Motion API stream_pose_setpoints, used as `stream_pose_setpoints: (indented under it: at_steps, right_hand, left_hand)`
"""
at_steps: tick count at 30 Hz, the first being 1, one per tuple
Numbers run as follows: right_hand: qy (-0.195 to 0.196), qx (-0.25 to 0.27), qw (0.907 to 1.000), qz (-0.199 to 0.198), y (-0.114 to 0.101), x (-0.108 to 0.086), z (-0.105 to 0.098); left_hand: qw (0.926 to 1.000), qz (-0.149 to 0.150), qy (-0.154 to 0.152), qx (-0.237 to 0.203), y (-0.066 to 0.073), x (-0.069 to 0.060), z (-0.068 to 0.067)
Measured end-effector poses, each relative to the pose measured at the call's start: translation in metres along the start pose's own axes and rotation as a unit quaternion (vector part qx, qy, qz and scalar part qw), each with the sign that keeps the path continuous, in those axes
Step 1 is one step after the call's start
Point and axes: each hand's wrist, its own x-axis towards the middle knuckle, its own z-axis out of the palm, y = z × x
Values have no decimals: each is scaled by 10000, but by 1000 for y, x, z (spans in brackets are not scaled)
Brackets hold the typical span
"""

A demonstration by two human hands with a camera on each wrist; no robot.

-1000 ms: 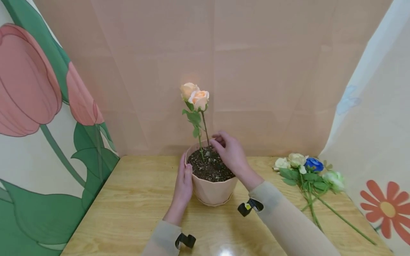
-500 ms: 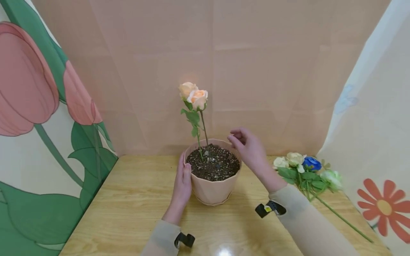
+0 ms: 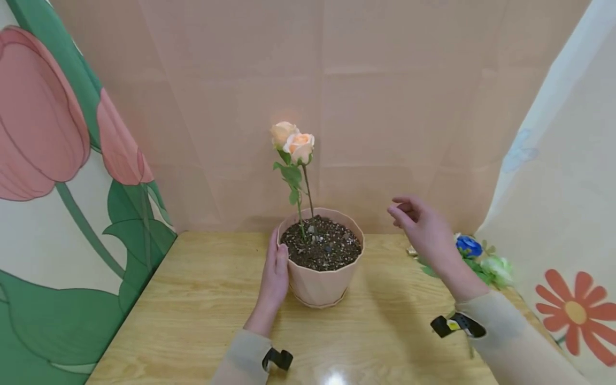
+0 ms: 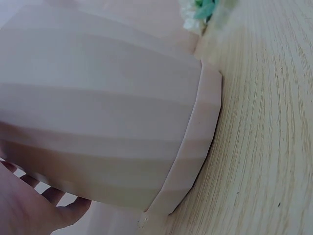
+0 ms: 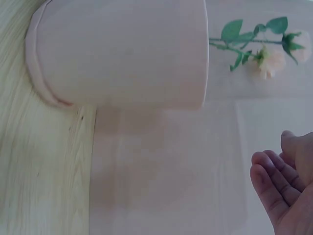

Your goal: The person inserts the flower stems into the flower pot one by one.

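A pink faceted pot (image 3: 321, 286) of dark soil (image 3: 329, 246) stands on the wooden table, two peach roses (image 3: 299, 147) upright at its left part. My left hand (image 3: 274, 272) rests against the pot's left side, fingers along the wall and thumb at the rim; in the left wrist view its fingers (image 4: 73, 210) touch the pot. Right of the pot, my right hand (image 3: 425, 230) is in the air with loosely bent fingers and nothing in them. The right wrist view shows that hand (image 5: 288, 181) apart from the pot (image 5: 122, 54).
Behind my right forearm lie more flowers on the table's right side, a blue rose (image 3: 469, 246) and a pale green one (image 3: 498, 269) showing, others partly hidden. A plain pink backdrop (image 3: 240, 107) stands behind; printed flower panels flank the table (image 3: 192, 321).
My right hand has moved away from beside the rose stems, over the pot's rim and off to the right, now partly covering the loose flowers. The left hand has stayed on the pot.
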Motion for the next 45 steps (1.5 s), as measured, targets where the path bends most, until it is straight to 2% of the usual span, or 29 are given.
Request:
stream_pose_setpoints:
  at_steps: [9,15,20,33,45]
  right_hand:
    - [6,-520,9986,92,31,-17,-30]
    - [0,-596,9981,149,55,-27,-45]
    - [-6,-901,9956,246,76,-39,-55]
    - [-316,-1171,9900,720,121,-72,-70]
    - [-817,-1640,9754,1226,172,-105,-73]
  left_hand:
    - [10000,-25,39,-10,2,0,-1]
    - [10000,6,19,-19,3,0,-1]
    - [10000,78,-6,-35,2,1,-1]
    - [9999,89,15,59,1,2,-1]
    - [10000,72,-47,0,1,0,0]
